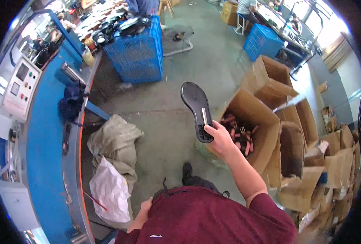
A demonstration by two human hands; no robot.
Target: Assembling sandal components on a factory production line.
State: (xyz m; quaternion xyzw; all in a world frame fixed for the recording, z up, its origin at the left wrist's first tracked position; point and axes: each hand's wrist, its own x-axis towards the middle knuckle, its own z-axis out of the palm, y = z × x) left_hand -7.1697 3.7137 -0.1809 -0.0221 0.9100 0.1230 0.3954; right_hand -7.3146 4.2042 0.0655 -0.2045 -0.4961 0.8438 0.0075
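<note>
My right hand (221, 139) grips a black shoe sole (193, 97) by its heel end, thumb on top. The sole is held up in front of me with its toe end pointing away. A narrow pale shank strip (205, 115) lies lengthwise on its heel half. Close to my right hand, beyond the wrist, an open cardboard box (254, 116) holds several pinkish and black pieces. My left hand (146, 204) hangs low beside my hip, partly covered by my maroon shirt, its fingers hidden.
A blue workbench (46, 142) with a control panel (21, 87) runs along the left. Beside it lie a grey-green cloth (113, 140) and a white sack (110, 189). Blue crates (137, 57) and a fan (179, 37) stand ahead; flattened cartons (335, 166) crowd the right. People sit farther off.
</note>
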